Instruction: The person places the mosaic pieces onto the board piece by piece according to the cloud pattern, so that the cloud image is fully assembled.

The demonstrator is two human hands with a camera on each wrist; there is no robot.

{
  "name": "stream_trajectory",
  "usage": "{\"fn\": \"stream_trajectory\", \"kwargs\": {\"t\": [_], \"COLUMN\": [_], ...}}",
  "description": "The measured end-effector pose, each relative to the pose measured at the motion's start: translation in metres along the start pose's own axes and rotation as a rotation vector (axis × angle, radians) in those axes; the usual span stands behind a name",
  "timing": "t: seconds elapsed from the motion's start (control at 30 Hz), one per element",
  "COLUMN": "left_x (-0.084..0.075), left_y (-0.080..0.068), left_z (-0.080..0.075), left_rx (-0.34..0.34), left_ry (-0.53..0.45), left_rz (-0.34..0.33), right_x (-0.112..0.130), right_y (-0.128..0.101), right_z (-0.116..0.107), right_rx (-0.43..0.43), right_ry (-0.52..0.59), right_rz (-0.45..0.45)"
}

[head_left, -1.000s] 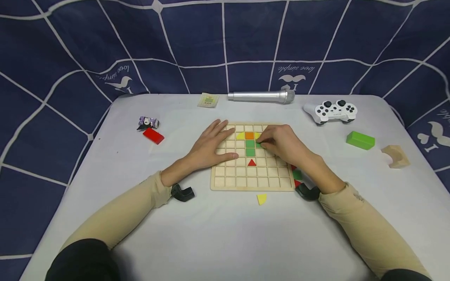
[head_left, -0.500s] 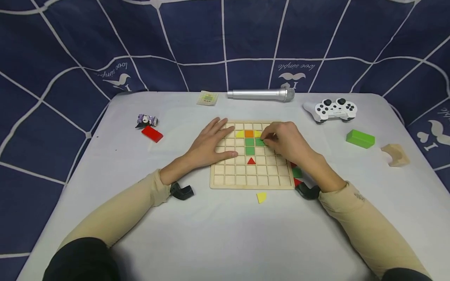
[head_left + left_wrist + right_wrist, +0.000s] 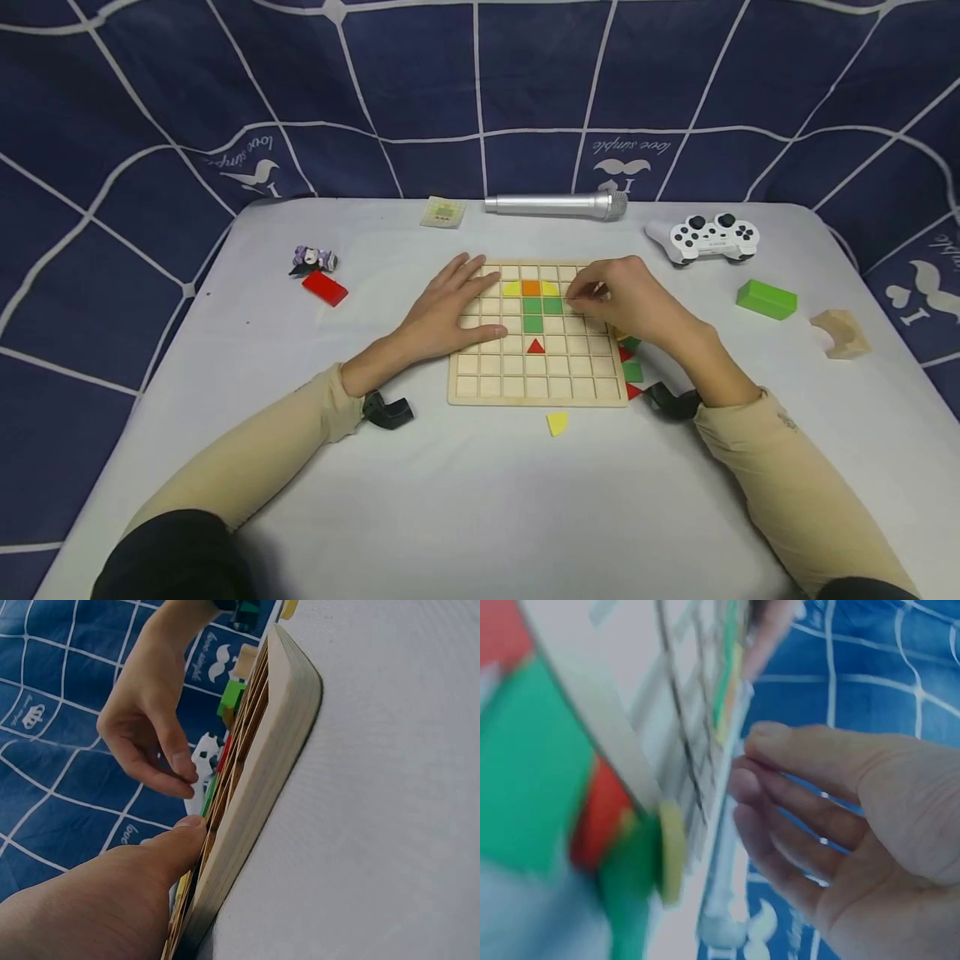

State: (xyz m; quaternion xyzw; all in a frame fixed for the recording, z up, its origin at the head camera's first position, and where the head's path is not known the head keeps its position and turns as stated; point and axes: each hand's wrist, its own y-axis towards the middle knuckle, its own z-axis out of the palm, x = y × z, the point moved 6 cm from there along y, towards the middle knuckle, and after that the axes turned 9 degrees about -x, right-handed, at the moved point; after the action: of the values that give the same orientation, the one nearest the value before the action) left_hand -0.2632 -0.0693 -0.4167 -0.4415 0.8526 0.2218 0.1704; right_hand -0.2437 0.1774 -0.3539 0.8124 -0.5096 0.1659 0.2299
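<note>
A wooden grid board (image 3: 491, 387) lies flat on the white table. My left hand (image 3: 446, 312) rests on its left side with fingers spread; in the left wrist view the thumb (image 3: 180, 844) touches the board's top. Over the right part of the grid hovers my right hand (image 3: 630, 298), its fingers loosely bent, with nothing seen between them in the right wrist view. Beside its fingertips, a green square (image 3: 552, 306) fills a cell. Two more green squares (image 3: 532, 324), an orange square (image 3: 531, 287), two yellow pieces (image 3: 512, 288) and a red triangle (image 3: 536, 346) sit in other cells.
Loose green (image 3: 632, 372) and red (image 3: 633, 391) pieces lie along the board's right edge. A yellow piece (image 3: 557, 423) is in front. Around stand a microphone (image 3: 551, 206), game controller (image 3: 712, 239), green block (image 3: 767, 299), wooden arch (image 3: 843, 333), red block (image 3: 325, 288) and small figure (image 3: 313, 260).
My right hand has let go of the green square, now fully visible in its cell, and moved a little to the right. The left hand stays on the board.
</note>
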Motion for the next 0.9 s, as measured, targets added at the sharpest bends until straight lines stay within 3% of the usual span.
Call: {"fn": "stream_trajectory", "kwargs": {"t": [0.23,0.4,0.67,0.9], "left_x": [0.002,0.002,0.001,0.002], "left_y": [0.001,0.0,0.0,0.0], "left_z": [0.002,0.001,-0.001,0.0], "left_rx": [0.006,0.006,0.007,0.011], "left_ry": [0.014,0.014,0.007,0.008], "left_rz": [0.002,-0.005,-0.005,-0.014], "right_x": [-0.03,-0.045,-0.045,-0.041], "right_y": [-0.015,-0.016,-0.013,-0.014], "right_z": [-0.027,-0.028,-0.02,-0.018], "right_rx": [0.083,0.125,0.136,0.162], "right_ry": [-0.015,-0.027,-0.068,-0.077], "right_rz": [0.106,0.158,0.217,0.183]}}
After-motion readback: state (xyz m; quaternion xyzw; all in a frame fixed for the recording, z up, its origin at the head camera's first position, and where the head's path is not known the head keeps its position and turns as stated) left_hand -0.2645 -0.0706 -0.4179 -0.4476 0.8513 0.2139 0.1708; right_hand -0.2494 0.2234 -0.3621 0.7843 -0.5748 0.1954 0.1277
